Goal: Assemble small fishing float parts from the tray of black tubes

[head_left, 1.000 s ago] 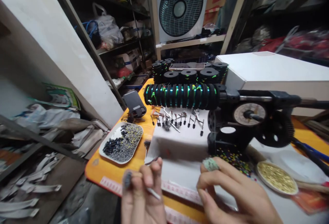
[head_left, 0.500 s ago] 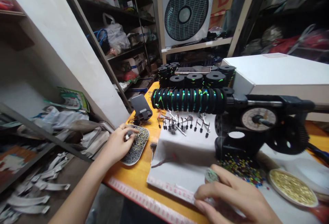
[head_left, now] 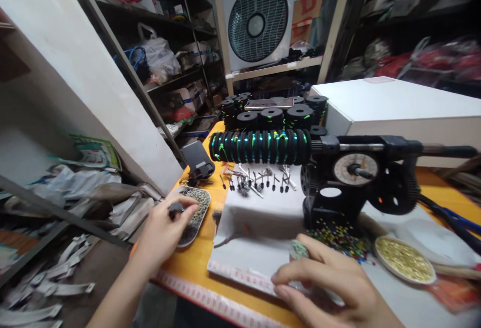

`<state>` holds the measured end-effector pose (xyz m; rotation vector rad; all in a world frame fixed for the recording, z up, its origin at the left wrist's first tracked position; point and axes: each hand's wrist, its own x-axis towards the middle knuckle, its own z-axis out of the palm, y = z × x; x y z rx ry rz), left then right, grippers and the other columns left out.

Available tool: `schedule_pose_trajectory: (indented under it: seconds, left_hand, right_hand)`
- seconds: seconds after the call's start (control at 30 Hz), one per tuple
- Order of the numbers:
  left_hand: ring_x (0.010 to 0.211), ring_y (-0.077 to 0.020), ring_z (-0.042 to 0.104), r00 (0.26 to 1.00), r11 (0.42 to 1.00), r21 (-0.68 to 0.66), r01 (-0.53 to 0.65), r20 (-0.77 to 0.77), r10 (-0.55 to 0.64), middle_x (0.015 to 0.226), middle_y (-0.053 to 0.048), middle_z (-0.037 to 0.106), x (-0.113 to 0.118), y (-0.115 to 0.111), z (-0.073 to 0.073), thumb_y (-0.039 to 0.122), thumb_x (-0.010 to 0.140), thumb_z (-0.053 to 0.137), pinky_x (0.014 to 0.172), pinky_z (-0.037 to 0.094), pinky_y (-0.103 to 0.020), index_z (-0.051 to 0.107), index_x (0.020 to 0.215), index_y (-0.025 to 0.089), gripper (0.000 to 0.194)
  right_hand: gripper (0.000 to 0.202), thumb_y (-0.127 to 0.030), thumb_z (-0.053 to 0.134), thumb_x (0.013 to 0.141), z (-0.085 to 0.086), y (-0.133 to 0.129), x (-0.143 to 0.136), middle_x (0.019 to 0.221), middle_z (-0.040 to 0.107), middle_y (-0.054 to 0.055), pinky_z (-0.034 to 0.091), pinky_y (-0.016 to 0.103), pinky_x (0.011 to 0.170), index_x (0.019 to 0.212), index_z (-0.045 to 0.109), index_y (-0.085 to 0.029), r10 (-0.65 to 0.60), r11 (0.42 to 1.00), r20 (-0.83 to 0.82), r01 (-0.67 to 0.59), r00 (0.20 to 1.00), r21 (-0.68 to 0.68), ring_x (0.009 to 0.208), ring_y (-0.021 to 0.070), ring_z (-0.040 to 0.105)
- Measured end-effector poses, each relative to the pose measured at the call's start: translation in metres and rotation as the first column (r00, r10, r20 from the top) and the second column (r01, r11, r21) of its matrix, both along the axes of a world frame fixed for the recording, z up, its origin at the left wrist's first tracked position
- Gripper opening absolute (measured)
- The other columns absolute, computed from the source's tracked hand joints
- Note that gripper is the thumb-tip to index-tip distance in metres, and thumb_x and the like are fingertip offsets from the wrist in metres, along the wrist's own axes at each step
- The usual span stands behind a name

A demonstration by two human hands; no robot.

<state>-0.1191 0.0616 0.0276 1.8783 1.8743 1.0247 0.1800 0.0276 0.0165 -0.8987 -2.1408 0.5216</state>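
My L hand is L of lower ctr, over the L side of the tray, fingers half-curled. A dark grey lump shows btwn them; can't tell if that grip is closed on it or if it's a wrap on a finger. The small grey & yellow pcs are in the tray, just R of & beyond those fingertips, so L hand's by far the nearer. Tray's long axis runs approx. lower L to upper R of the frame.

R hand is lower R, well apart from the tray, thumb & finger tips bent close together, green wrap on one finger. Can't tell if anything's in that grip. Thin dark strip lies btwn the hands on the white sheet, nearer L hand. Ringed black roller lies about level beyond, mid-frame, touching neither hand.
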Motion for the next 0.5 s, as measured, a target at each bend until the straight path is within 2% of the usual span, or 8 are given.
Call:
schedule_pose_trajectory:
  seconds: [0.07,0.13,0.17,0.2,0.27,0.33,0.4,0.5]
  left_hand:
    - [0.064,-0.0181,0.058,0.987,0.999,-0.014,0.043,0.153,-0.040,0.069,0.000,0.064,0.031,-0.020,-0.006,0.035,0.086,0.061,0.061,0.044,-0.029,0.064,0.076,0.022,0.017]
    - [0.059,-0.0141,0.053,0.942,0.997,0.007,0.080,0.327,-0.078,0.066,0.002,0.060,0.064,-0.038,-0.016,0.040,0.085,0.063,0.054,0.041,-0.024,0.063,0.070,0.022,0.024]
    - [0.055,-0.0113,0.048,0.806,0.996,-0.003,0.085,0.588,-0.067,0.067,0.002,0.059,0.081,-0.045,-0.021,0.043,0.079,0.072,0.050,0.037,-0.022,0.063,0.066,0.020,0.027]
    - [0.048,-0.0073,0.041,0.616,0.994,-0.032,0.103,0.787,-0.038,0.065,0.004,0.056,0.096,-0.051,-0.025,0.045,0.073,0.079,0.045,0.031,-0.020,0.062,0.063,0.019,0.032]
    - [0.039,-0.0018,0.029,0.310,0.983,-0.090,0.160,0.950,0.036,0.058,0.007,0.050,0.121,-0.057,-0.031,0.047,0.063,0.087,0.039,0.021,-0.017,0.063,0.062,0.019,0.037]
    - [0.035,0.0021,0.016,0.142,0.956,-0.154,0.250,0.982,0.121,0.058,0.009,0.050,0.137,-0.060,-0.034,0.048,0.060,0.089,0.035,0.014,-0.016,0.062,0.063,0.018,0.039]
    - [0.034,0.0035,0.011,0.076,0.924,-0.196,0.328,0.981,0.181,0.058,0.009,0.049,0.144,-0.063,-0.034,0.048,0.061,0.088,0.034,0.013,-0.016,0.060,0.063,0.018,0.042]
    - [0.034,0.0020,0.014,0.049,0.890,-0.249,0.381,0.967,0.249,0.056,0.008,0.046,0.146,-0.067,-0.033,0.048,0.065,0.086,0.034,0.021,-0.016,0.055,0.060,0.018,0.043]
  right_hand:
    - [0.017,-0.017,0.057,0.088,0.001,-0.001,-0.001,0.066,0.058,0.001,0.047,0.026,0.057,0.080,0.070,-0.024,-0.034,0.999,-0.063,0.032,0.997,-0.030,0.061,0.0162,0.060]
    - [0.016,-0.015,0.056,0.087,0.002,-0.003,-0.002,0.065,0.058,-0.001,0.047,0.026,0.057,0.076,0.066,-0.022,-0.042,0.998,-0.119,0.036,0.992,-0.054,0.059,0.0144,0.060]
    - [0.017,-0.013,0.055,0.086,0.002,-0.003,-0.003,0.063,0.057,-0.001,0.046,0.024,0.055,0.074,0.063,-0.021,-0.039,0.997,-0.142,0.029,0.989,-0.067,0.057,0.0133,0.059]
    - [0.017,-0.011,0.054,0.084,0.003,-0.004,-0.004,0.062,0.056,-0.002,0.045,0.023,0.054,0.072,0.060,-0.021,-0.033,0.996,-0.161,0.020,0.986,-0.083,0.056,0.0124,0.059]
    - [0.018,-0.007,0.052,0.081,0.003,-0.006,-0.004,0.062,0.054,-0.003,0.044,0.021,0.052,0.068,0.055,-0.021,-0.034,0.991,-0.187,0.008,0.982,-0.135,0.057,0.0114,0.058]
    - [0.018,-0.005,0.052,0.078,0.002,-0.007,-0.004,0.064,0.053,-0.003,0.044,0.020,0.053,0.068,0.052,-0.021,-0.034,0.978,-0.214,-0.011,0.976,-0.207,0.059,0.0107,0.057]
    - [0.017,-0.006,0.052,0.078,0.000,-0.008,-0.003,0.067,0.055,-0.002,0.045,0.020,0.054,0.068,0.050,-0.021,-0.018,0.955,-0.233,-0.052,0.972,-0.291,0.060,0.0104,0.054]
    - [0.015,-0.008,0.052,0.078,-0.002,-0.009,-0.002,0.072,0.058,0.000,0.045,0.018,0.052,0.070,0.047,-0.021,0.013,0.915,-0.253,-0.114,0.967,-0.387,0.065,0.0117,0.055]
